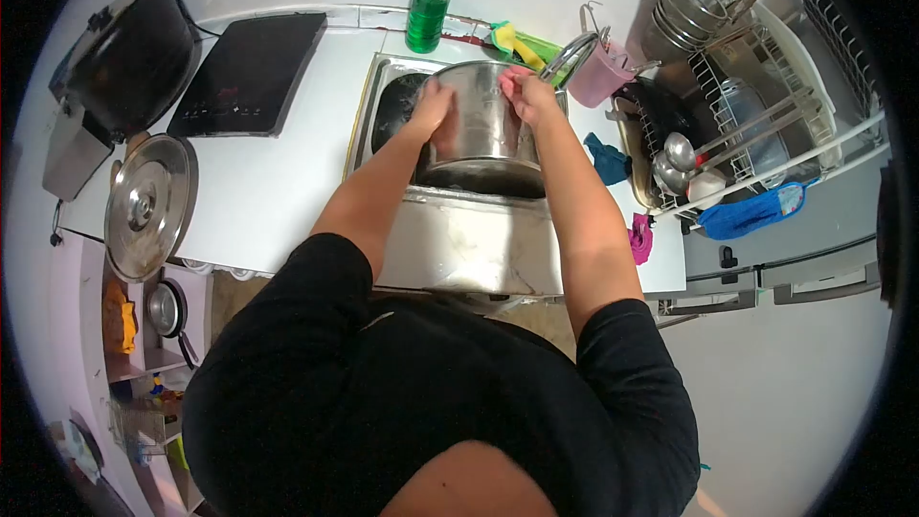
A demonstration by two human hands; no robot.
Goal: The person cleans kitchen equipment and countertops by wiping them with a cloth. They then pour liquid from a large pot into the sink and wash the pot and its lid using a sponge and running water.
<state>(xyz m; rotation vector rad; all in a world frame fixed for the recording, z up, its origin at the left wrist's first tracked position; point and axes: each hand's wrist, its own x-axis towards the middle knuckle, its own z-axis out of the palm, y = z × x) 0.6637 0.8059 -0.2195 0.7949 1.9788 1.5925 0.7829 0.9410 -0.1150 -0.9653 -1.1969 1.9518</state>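
Note:
A large stainless steel pot [474,129] sits in the metal sink [356,148], its wall facing me. My left hand [434,107] is on the pot's left side, fingers curved against the metal. My right hand [529,99] is closed around a pink scrubbing pad or cloth [507,82], held against the pot's upper right edge. The curved faucet [571,56] stands just right of that hand. Whether water runs from it, I cannot tell. The pot's inside is hidden from me.
A green dish soap bottle [428,10] stands behind the sink, near a yellow-green sponge [517,42]. To the right are a pink cup [600,75] and a loaded dish rack [756,172]. On the left are a black induction cooktop [251,77], a metal lid [148,206] and a dark pot [124,62].

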